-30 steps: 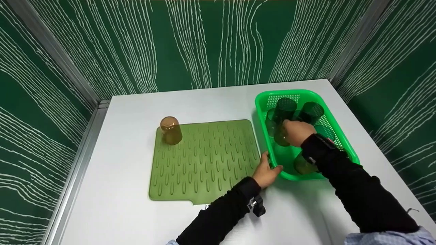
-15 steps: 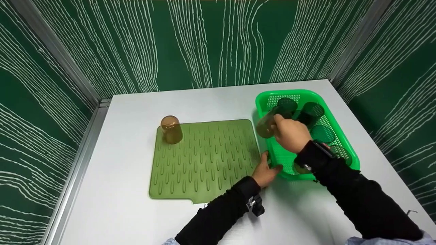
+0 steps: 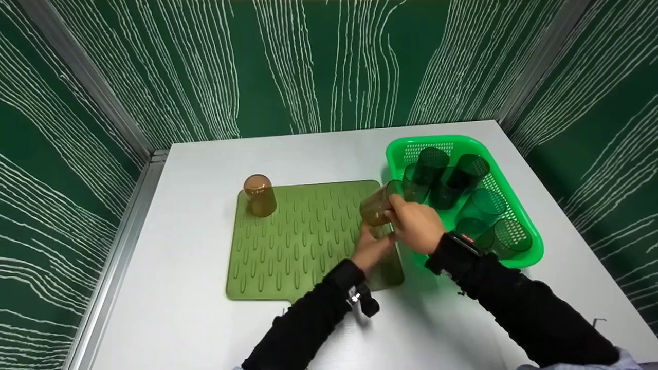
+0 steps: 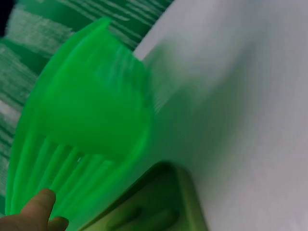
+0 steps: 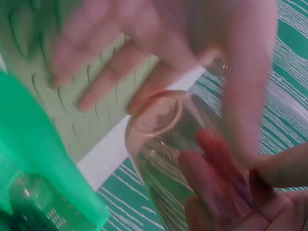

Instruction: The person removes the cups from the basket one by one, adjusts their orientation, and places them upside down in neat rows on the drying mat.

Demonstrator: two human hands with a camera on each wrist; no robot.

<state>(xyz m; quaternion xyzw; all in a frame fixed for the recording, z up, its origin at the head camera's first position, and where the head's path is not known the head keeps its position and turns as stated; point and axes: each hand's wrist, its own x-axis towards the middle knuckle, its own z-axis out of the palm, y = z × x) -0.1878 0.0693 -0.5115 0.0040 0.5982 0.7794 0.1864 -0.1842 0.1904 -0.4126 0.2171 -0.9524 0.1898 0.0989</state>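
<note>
Head view, left to right; dial centred on the green mat (image 3: 303, 236).

Upturned amber cup (image 3: 260, 198): ten o'clock, standing on the mat's far-left corner.

Ribbed mat surface: wide room for moving, rightward from that cup.

Left hand (image 3: 372, 250): three o'clock, fingers straight and apart, gripping nothing; contact with the next item cannot be told.

Held cup (image 3: 374, 206), see-through amber: two o'clock, tilted, over the mat's right side; judged light, stiff, slick, possibly breakable; best hold, round the side wall.

Right hand (image 3: 417, 226): three o'clock, fingers clamped on the held cup's side.

Green basket (image 3: 536, 249): three o'clock, just beside the mat; raised edge to avoid; dark cups (image 3: 431, 167) and green cups (image 3: 488, 203) within.
</note>
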